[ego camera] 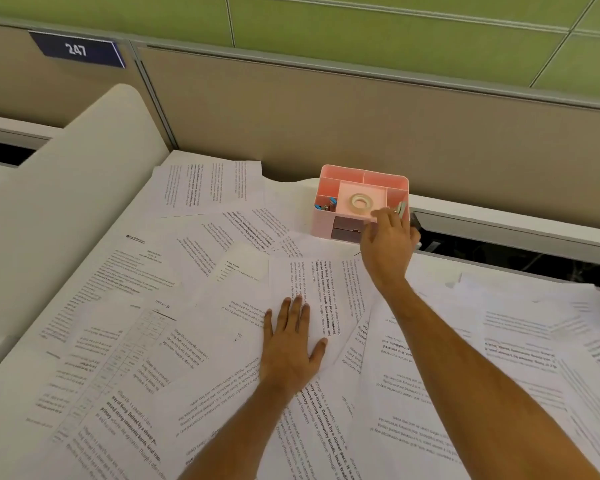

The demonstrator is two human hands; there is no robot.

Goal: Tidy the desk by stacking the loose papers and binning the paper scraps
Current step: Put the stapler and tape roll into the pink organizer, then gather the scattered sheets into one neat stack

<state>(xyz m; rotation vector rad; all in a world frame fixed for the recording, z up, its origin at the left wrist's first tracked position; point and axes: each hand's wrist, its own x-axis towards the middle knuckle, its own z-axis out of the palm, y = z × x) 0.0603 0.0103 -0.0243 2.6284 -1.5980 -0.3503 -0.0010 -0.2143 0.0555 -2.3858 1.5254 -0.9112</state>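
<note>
Two hands are out on the desk, and I start at the fingers. The fingers of my left hand (293,344) lie straight and flat, pressing down on a sheet in the middle of the loose papers (194,341). They hold nothing; they only pin the sheet. My right hand (388,239) is far forward at the pink organizer (361,202), and its fingers are bent at the front right corner of the box. I think they are on the rim or on a small clip there, but I cannot tell if they are pinching anything. A roll of tape (362,201) sits in the middle tray, just beside those fingers. The papers are all over the desk (84,188), lying on top of each other at every angle, and no neat stack is made yet. I cannot pick out any paper scraps for sure. Here is what could go wrong, I think. If my right hand pulls too hard, the box could tip and spill its clips onto the sheets. If my left hand slides, the top sheets could skid, crease, or slip off the near edge. My right arm also hangs over many sheets and could drag them.
</note>
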